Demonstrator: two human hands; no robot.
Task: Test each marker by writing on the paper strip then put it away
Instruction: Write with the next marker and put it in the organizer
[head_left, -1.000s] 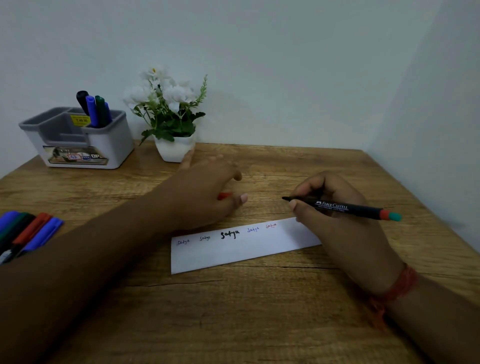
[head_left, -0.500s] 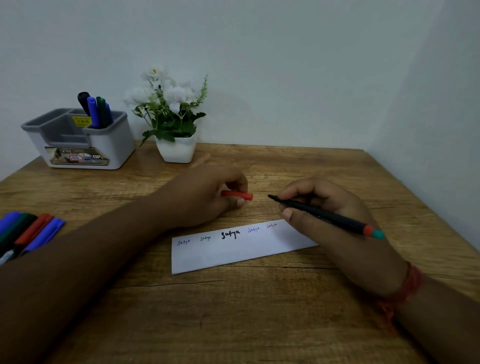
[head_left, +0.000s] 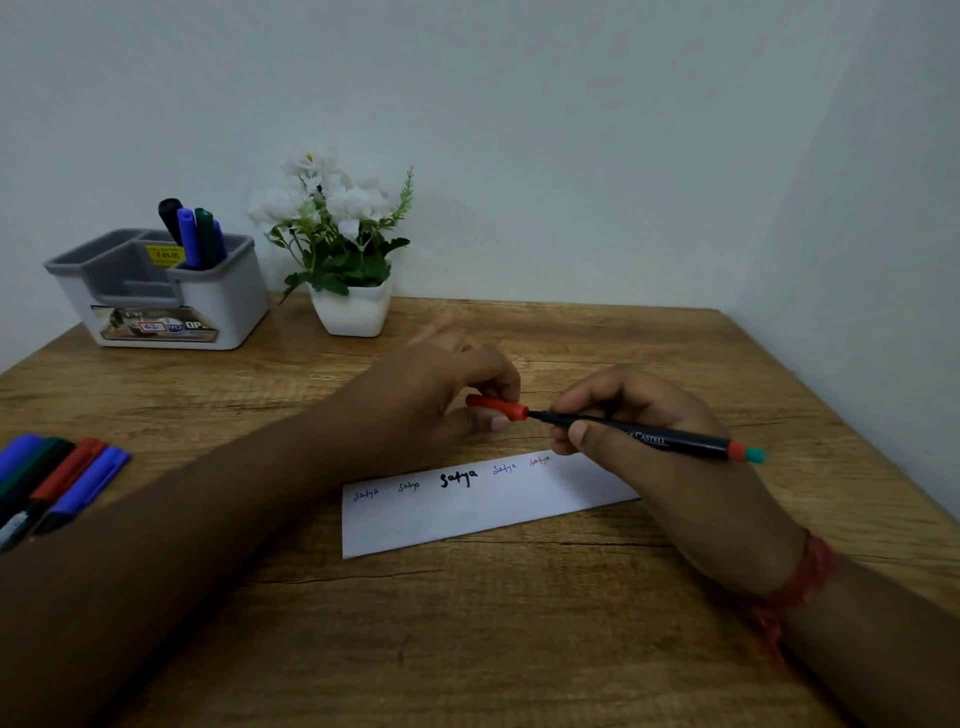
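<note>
My right hand (head_left: 660, 457) grips a thin black marker (head_left: 670, 440) with a red and teal rear end, its tip pointing left. My left hand (head_left: 447, 400) pinches the red cap (head_left: 497, 407), whose open end meets the marker's tip just above the paper. The white paper strip (head_left: 478, 509) lies on the wooden table under both hands, with several small words written along its upper edge in blue, black and red. Its right end is hidden beneath my right hand.
A grey-and-white organiser (head_left: 156, 291) at the back left holds several markers (head_left: 192, 239) upright. A white pot of white flowers (head_left: 345, 260) stands beside it. Several more markers (head_left: 52, 483) lie at the table's left edge. Walls close off the back and right.
My left hand brought the red cap out and to the right, and my right hand swung the marker's tip left until it met the cap's open end.
</note>
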